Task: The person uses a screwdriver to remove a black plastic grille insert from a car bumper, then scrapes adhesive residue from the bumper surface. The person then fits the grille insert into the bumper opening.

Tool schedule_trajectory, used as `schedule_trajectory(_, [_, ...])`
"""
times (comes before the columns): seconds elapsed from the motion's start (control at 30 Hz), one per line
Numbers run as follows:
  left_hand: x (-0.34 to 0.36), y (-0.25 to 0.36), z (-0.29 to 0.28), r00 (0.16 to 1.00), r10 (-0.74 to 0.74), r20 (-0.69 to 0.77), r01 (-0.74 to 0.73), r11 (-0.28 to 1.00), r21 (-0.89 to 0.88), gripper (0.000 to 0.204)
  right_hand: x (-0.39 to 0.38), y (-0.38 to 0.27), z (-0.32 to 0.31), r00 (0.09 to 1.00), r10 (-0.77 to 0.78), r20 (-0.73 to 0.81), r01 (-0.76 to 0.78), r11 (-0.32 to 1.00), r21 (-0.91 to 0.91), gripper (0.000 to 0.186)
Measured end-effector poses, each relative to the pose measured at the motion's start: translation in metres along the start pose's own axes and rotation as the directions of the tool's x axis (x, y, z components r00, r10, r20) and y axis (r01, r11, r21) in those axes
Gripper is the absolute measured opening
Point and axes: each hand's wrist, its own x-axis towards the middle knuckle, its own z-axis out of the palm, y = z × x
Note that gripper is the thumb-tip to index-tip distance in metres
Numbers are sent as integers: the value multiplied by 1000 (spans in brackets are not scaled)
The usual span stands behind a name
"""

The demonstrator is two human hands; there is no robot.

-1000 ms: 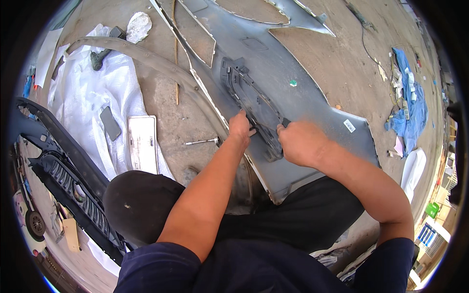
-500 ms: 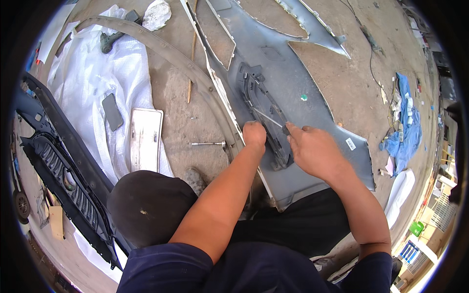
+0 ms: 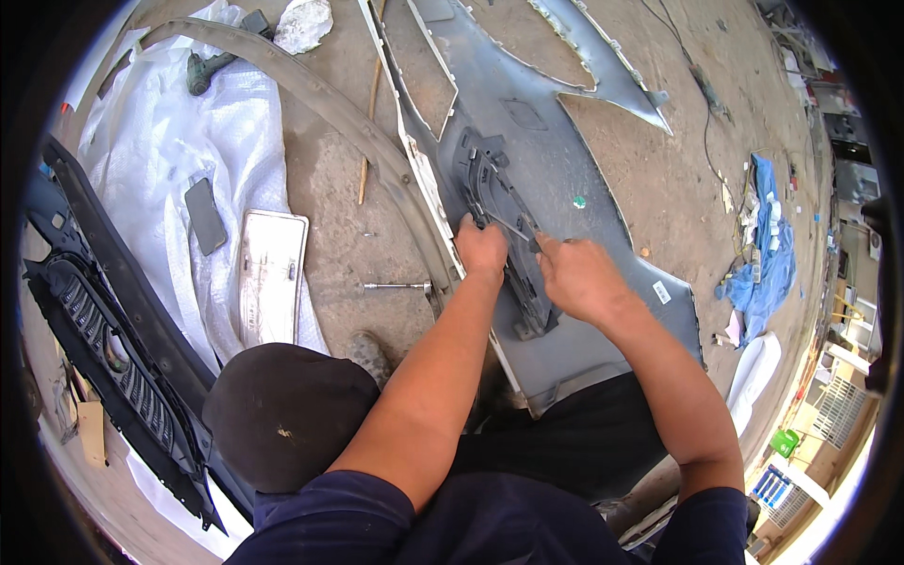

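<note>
A grey car bumper cover (image 3: 556,151) lies inner side up in front of me. A black plastic trim bezel (image 3: 516,273) sits on it. My right hand (image 3: 584,278) is closed around the dark handle of a screwdriver. The thin metal shaft of the screwdriver (image 3: 509,229) points up and left, its tip over the bezel near my left hand (image 3: 482,247). That left hand is closed against the bezel's left side, beside the bumper's pale edge. Its fingers are mostly hidden, so what they grip does not show.
A long curved strip (image 3: 311,89) arcs left of the bumper. White sheeting (image 3: 141,160) carries a phone (image 3: 205,217), a licence plate (image 3: 271,278) and a cordless drill (image 3: 202,71). A socket wrench (image 3: 400,285) lies on the floor. Blue cloth (image 3: 767,254) is at right, a black grille (image 3: 122,348) at left.
My left hand has moved slightly up along the bezel. My right hand has shifted a little left with the screwdriver, bringing the hands closer. The whole view has shifted slightly.
</note>
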Motion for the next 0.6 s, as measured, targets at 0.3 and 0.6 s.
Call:
schedule_trajectory(0.3, [21,17,-4,999,17,49,-39,861,508,65,27,16,-18,996,-13,87,-1,988,157,37])
schedule_trajectory(0.6, [19,21,-9,988,29,151,-118,771,625,79,16,-38,3,983,-107,146,130,979,-156,50])
